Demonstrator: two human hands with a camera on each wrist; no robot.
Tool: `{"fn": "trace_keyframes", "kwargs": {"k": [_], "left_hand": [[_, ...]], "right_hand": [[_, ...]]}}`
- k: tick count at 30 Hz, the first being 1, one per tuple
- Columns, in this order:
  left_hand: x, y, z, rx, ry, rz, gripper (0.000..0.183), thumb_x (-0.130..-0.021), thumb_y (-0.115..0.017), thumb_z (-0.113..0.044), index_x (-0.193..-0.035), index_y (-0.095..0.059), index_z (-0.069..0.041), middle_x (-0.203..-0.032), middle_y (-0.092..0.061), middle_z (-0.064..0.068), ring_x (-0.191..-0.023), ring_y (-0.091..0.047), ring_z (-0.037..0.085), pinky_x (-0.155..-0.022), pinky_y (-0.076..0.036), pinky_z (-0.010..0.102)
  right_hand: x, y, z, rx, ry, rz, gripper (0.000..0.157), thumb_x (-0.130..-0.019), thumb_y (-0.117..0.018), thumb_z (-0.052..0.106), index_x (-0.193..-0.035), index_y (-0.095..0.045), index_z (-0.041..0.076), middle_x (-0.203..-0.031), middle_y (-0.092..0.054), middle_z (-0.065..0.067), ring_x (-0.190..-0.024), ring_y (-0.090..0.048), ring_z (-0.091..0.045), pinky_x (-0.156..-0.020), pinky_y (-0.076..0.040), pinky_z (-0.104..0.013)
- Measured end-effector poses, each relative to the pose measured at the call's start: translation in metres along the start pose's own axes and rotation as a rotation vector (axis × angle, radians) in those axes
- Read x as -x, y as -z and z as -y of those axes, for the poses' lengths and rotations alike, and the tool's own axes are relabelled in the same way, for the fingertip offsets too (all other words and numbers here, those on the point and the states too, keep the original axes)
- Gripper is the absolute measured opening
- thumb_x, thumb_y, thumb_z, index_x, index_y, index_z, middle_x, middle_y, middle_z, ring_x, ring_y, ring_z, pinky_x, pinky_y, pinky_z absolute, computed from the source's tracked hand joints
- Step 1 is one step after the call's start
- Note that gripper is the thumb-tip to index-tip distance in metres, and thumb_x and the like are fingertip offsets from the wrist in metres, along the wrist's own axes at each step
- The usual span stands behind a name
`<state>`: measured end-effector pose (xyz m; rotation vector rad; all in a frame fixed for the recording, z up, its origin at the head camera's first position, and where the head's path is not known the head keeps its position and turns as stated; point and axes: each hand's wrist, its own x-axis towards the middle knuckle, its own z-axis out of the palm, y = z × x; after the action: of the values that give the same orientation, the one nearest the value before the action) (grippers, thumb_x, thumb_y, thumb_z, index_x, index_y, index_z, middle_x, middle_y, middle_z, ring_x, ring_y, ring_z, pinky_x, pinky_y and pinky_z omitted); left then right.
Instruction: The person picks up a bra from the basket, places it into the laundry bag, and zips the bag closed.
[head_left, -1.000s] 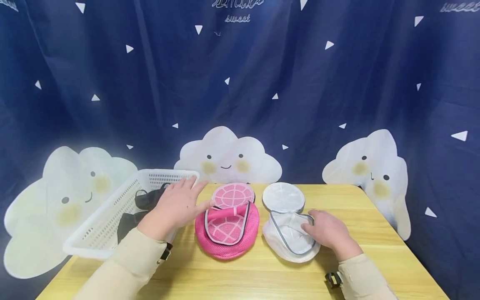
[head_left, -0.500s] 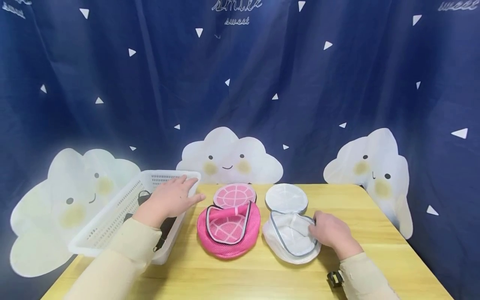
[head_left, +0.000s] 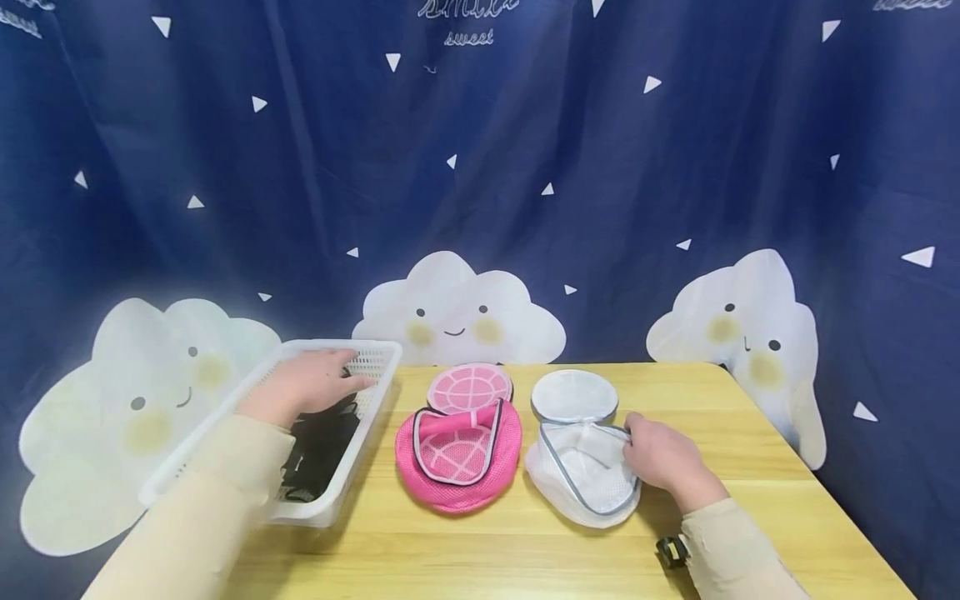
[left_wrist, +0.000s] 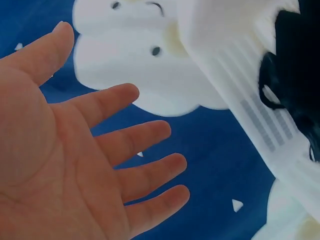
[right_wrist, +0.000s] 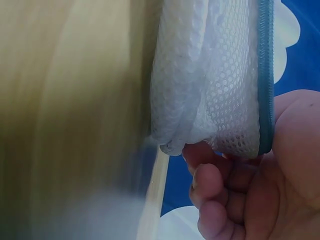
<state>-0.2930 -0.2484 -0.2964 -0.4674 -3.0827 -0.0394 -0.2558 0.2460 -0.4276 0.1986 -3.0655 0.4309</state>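
My left hand (head_left: 311, 383) hovers over the white plastic basket (head_left: 360, 467), fingers spread and nothing held, as the left wrist view shows. Black cloth items with thin straps (head_left: 322, 450) lie in the basket beneath it; their kind is unclear. My right hand (head_left: 663, 458) pinches the zippered rim of a white mesh laundry bag (right_wrist: 230, 85) between thumb and curled fingers. That bag stands unzipped on the table, its round lid (head_left: 574, 396) folded back. Left of it, a pink mesh laundry bag (head_left: 457, 492) also sits unzipped, lid (head_left: 469, 388) folded back, touched by neither hand.
The wooden table (head_left: 480, 558) ends at a back edge before a dark blue curtain (head_left: 480, 108) printed with clouds and triangles. The basket stands at the table's left side. A black band (head_left: 671, 551) shows at my right cuff.
My left hand has moved left from beside the pink bag to over the basket. My right hand has stayed at the white bag's rim, its fingers closing on it.
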Motion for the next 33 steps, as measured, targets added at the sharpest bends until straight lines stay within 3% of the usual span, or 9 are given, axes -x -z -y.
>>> {"fn": "trace_keyframes", "kwargs": {"k": [7, 15, 24, 33], "left_hand": [[-0.015, 0.004, 0.037, -0.024, 0.032, 0.089, 0.071, -0.099, -0.055, -0.048, -0.141, -0.048, 0.009, -0.137, -0.053, 0.033, -0.129, -0.048, 0.051, -0.104, -0.039, 0.062], [-0.026, -0.018, 0.073, 0.030, 0.041, 0.095, 0.067, -0.099, -0.058, -0.040, -0.135, -0.050, 0.015, -0.135, -0.052, 0.037, -0.129, -0.046, 0.053, -0.106, -0.037, 0.062], [-0.037, -0.045, 0.089, 0.067, 0.056, 0.095, 0.069, -0.095, -0.063, -0.037, -0.138, -0.047, 0.015, -0.139, -0.047, 0.039, -0.132, -0.040, 0.056, -0.107, -0.034, 0.065], [-0.049, -0.069, 0.103, 0.124, 0.112, 0.211, 0.077, -0.097, -0.059, -0.046, -0.143, -0.043, 0.014, -0.141, -0.048, 0.036, -0.132, -0.043, 0.053, -0.107, -0.035, 0.061]], "right_hand": [[-0.003, 0.003, 0.002, -0.006, -0.003, 0.011, 0.011, -0.090, -0.057, 0.014, -0.099, -0.057, 0.008, -0.082, -0.061, -0.006, -0.069, -0.055, -0.025, -0.058, -0.045, -0.045], [-0.004, 0.001, 0.001, -0.021, 0.004, 0.020, 0.010, -0.090, -0.058, 0.015, -0.099, -0.058, 0.010, -0.083, -0.061, -0.004, -0.070, -0.055, -0.023, -0.060, -0.046, -0.045], [-0.004, -0.005, -0.001, -0.032, 0.012, 0.014, 0.007, -0.090, -0.058, 0.016, -0.096, -0.057, 0.012, -0.078, -0.058, -0.002, -0.068, -0.053, -0.022, -0.058, -0.044, -0.042], [-0.004, -0.005, 0.000, -0.054, 0.018, 0.031, 0.007, -0.091, -0.059, 0.016, -0.097, -0.057, 0.013, -0.079, -0.058, -0.002, -0.069, -0.052, -0.022, -0.061, -0.044, -0.042]]}}
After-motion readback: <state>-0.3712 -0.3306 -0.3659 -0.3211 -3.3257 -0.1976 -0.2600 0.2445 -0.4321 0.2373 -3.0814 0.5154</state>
